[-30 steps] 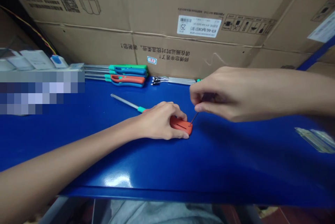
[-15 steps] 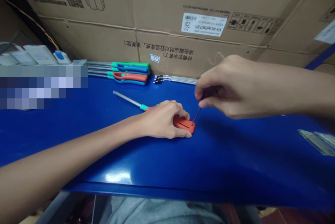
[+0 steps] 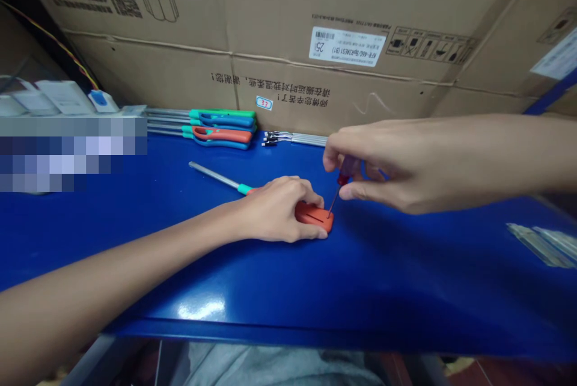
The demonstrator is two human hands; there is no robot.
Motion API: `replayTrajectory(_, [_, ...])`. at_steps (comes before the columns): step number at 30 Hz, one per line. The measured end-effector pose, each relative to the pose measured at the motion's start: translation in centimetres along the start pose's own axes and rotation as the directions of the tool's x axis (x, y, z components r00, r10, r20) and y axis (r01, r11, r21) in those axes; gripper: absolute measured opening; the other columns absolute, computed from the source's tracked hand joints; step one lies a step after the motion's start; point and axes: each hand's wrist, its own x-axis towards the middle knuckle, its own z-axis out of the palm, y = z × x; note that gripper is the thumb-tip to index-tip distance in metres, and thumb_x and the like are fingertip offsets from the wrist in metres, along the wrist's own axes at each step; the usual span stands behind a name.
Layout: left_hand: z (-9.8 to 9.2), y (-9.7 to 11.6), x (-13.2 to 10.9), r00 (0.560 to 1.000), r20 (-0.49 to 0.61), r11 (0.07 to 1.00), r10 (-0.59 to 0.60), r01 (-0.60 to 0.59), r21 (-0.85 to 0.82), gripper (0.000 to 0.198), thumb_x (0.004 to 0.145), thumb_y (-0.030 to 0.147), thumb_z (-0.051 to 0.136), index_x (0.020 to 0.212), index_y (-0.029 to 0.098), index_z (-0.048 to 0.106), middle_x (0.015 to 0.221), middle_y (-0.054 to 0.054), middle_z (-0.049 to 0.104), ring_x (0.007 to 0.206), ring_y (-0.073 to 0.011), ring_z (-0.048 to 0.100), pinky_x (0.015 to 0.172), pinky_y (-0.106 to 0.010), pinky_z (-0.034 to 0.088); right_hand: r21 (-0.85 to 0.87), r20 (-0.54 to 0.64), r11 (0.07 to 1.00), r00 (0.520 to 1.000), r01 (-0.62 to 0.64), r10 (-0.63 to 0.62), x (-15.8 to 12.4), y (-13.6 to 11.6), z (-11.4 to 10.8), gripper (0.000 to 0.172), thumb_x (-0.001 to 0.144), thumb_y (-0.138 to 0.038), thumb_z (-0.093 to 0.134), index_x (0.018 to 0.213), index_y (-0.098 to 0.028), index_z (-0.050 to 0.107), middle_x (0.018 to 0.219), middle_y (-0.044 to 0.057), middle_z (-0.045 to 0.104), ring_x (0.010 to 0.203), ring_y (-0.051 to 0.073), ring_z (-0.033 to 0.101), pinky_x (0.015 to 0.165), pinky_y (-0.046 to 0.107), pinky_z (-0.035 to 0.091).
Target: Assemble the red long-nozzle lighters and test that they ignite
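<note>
Firmly, an orange plastic handle (image 3: 313, 216) is pressed down on the blue metal tabletop (image 3: 406, 278) by the left hand (image 3: 274, 208), with the fingers wrapped over its top. The hands are not together, but both are kept close at this same piece. A long metal shaft (image 3: 214, 177) with a teal collar comes out from the handle and is pointed away to the left of the left hand. A small screwdriver (image 3: 345, 172) with a dark red handle is pinched between the thumb and fingers of the right hand (image 3: 383, 163), and its thin tip is held at a narrow slot in the orange plastic handle, just beside the left hand's fingertips. Whether the tip goes inside the slot cannot be told. Farther ahead of the hands, a row of similar tools with green, orange and blue handles (image 3: 220, 127) is lying on the tabletop. A bundle of metal rods with small black ends (image 3: 293, 139) is placed just beside this row, ahead of the right hand. Behind them, cardboard boxes (image 3: 270, 73) are standing.
</note>
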Motion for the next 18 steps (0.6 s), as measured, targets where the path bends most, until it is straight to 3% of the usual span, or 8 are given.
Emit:
replayTrajectory(5, [-0.1, 0.1, 0.0, 1.000, 0.009, 1.000, 0.003, -0.003, 0.001, 0.031, 0.077, 0.046, 0.068, 0.093, 0.020, 0.070, 0.086, -0.003, 0.064, 0.081, -0.0207, 0.060, 0.077, -0.031, 0.043, 0.022, -0.061, 0.990, 0.989, 0.138, -0.136, -0.2, 1.3, 0.2, 0.020, 0.075, -0.015, 0.056, 0.088, -0.024, 0.069, 0.079, 0.001, 0.067, 0.071, 0.017, 0.061, 0.055, 0.026, 0.039])
replayTrajectory(8, [0.0, 0.1, 0.1, 1.000, 0.013, 1.000, -0.001, 0.001, 0.010, 0.030, 0.077, 0.046, 0.067, 0.091, 0.020, 0.070, 0.084, -0.003, 0.063, 0.080, -0.0207, 0.059, 0.076, -0.032, 0.042, 0.023, -0.105, 0.986, 0.981, 0.164, -0.160, -0.1, 1.4, 0.3, 0.020, 0.073, -0.014, 0.057, 0.085, -0.022, 0.071, 0.072, 0.001, 0.067, 0.071, 0.017, 0.061, 0.056, 0.026, 0.040])
replayTrajectory(18, [0.1, 0.4, -0.2, 1.000, -0.008, 1.000, -0.023, 0.023, 0.008, 0.031, 0.077, 0.044, 0.068, 0.095, 0.019, 0.071, 0.091, -0.005, 0.067, 0.086, -0.0228, 0.062, 0.078, -0.032, 0.044, 0.095, -0.153, 0.995, 0.988, -0.018, 0.033, -0.4, -0.8, 0.9, 0.012, 0.077, -0.026, 0.060, 0.069, -0.020, 0.066, 0.058, 0.003, 0.060, 0.053, 0.015, 0.052, 0.047, 0.027, 0.035])
